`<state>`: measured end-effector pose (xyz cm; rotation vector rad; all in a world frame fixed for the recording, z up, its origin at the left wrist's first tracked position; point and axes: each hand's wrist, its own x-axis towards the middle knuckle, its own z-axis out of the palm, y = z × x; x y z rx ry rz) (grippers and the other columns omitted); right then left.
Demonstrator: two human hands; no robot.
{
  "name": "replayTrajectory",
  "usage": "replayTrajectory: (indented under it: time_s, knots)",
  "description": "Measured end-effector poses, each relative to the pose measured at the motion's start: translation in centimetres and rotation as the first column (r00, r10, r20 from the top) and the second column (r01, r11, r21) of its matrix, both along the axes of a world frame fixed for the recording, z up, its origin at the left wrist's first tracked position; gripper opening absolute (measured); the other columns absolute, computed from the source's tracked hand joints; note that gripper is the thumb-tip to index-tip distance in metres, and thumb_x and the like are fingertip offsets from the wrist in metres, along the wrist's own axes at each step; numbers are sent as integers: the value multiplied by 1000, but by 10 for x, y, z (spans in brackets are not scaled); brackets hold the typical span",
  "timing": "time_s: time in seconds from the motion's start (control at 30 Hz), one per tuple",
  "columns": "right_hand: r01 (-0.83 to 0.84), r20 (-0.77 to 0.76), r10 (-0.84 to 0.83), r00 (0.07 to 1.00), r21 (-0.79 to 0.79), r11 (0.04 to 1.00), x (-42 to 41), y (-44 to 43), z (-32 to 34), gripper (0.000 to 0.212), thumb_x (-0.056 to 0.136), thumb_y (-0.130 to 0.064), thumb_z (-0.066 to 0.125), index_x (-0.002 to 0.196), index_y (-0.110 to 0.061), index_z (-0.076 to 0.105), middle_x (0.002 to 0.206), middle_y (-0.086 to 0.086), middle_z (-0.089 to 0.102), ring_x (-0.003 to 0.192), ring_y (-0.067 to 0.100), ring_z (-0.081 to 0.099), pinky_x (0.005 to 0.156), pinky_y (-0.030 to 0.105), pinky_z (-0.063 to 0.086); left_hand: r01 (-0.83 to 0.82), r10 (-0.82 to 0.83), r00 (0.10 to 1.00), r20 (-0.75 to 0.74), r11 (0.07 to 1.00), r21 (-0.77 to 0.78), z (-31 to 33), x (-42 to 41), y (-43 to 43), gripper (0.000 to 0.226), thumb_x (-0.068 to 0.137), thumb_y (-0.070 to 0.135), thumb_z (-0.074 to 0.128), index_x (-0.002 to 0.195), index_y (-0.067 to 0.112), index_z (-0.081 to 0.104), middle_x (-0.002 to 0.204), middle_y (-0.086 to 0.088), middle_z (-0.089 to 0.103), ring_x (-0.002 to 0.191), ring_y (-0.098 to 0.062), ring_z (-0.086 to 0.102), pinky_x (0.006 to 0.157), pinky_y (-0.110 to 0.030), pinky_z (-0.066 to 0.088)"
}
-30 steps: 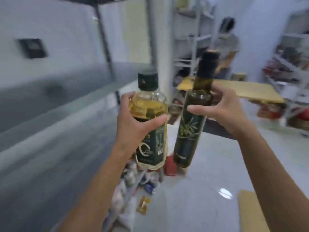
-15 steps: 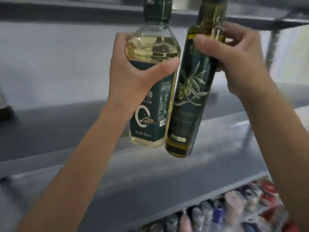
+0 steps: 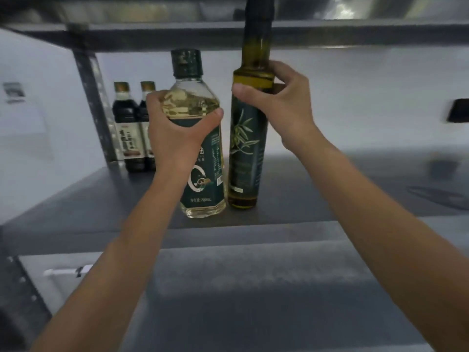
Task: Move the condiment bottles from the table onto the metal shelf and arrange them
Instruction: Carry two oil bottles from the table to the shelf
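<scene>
My left hand (image 3: pixel 175 130) grips a clear bottle of pale yellow oil (image 3: pixel 203 174) with a dark green cap and label. Its base is at the front part of the grey metal shelf (image 3: pixel 101 199). My right hand (image 3: pixel 281 107) grips the shoulder of a tall dark green olive oil bottle (image 3: pixel 246 148), which stands upright just right of the clear bottle. Whether the two bottles rest on the shelf or hover just above it I cannot tell. Two dark soy sauce bottles (image 3: pixel 129 133) stand at the back left of the same shelf.
A perforated metal upright (image 3: pixel 94 102) rises at the left, beside the soy sauce bottles. The upper shelf (image 3: pixel 355 34) hangs close above the olive oil bottle's neck. A lower shelf level (image 3: pixel 253 288) lies in front. A white wall is behind.
Both hands carried the bottles from mid-air down to the shelf level. The view turned left, and the soy sauce bottles came into sight.
</scene>
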<state>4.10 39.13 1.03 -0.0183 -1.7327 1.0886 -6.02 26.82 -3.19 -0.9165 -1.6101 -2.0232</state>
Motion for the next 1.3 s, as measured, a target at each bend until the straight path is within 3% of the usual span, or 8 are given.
replayTrajectory:
  time_s: [0.27,0.57,0.7,0.8,0.87,1.07,1.2,1.3]
  knots:
    - [-58,221,53,974,14,998,-61,-13,11,47,69,-32,82,108,-23,58,101,-4,67,91,12,66,84,34,56,-36,38,999,31,997,-62,-4,-49,-8,79,57,51,80,120,26,39,113,5,61,102,-9,62,90,-38,54]
    - [-49,255,41,966,27,998,-46,-10,-7,61,79,-34,74,130,-22,43,109,-3,62,98,10,63,82,29,55,-70,66,997,-40,992,-108,-24,-46,-7,88,67,57,70,138,24,31,129,5,52,119,-8,52,101,-37,47]
    - [-4,436,-69,897,165,986,-24,-5,-22,66,81,-41,70,136,-21,39,114,-2,59,101,10,59,80,23,50,-265,248,964,-97,926,-270,-39,-30,-14,87,78,58,61,147,20,24,144,-4,38,134,-22,35,108,-47,37]
    - [42,602,-249,759,337,941,15,12,-43,64,83,-49,64,138,-27,40,129,0,54,113,15,55,90,30,48,-539,495,839,-228,814,-217,-64,10,-13,69,89,41,55,146,11,28,145,-18,32,133,-33,30,107,-46,36]
    - [117,661,-458,594,493,862,49,26,-63,60,85,-49,61,138,-28,41,138,0,47,123,19,48,96,31,42,-562,487,800,-350,813,-154,-81,46,5,60,92,32,53,143,7,35,141,-22,37,129,-35,34,106,-44,34]
    - [507,567,-764,309,581,637,200,62,-144,54,86,-44,60,134,-22,48,136,5,52,126,25,45,103,37,36,-268,-101,748,-656,858,-438,-139,185,105,51,91,33,51,136,11,49,133,-18,50,114,-35,51,96,-42,42]
    - [722,573,-819,16,561,406,326,67,-212,53,80,-39,67,126,-15,57,124,11,60,115,32,55,96,44,42,-114,-474,613,-632,739,-664,-176,291,158,55,86,41,47,132,12,53,124,-16,58,105,-31,59,85,-38,50]
    - [802,678,-701,-221,535,265,420,48,-260,51,82,-45,63,125,-19,56,122,5,60,116,29,52,96,43,42,-30,-713,443,-543,594,-804,-213,375,185,57,81,41,63,129,11,56,121,-18,60,103,-33,60,83,-39,51]
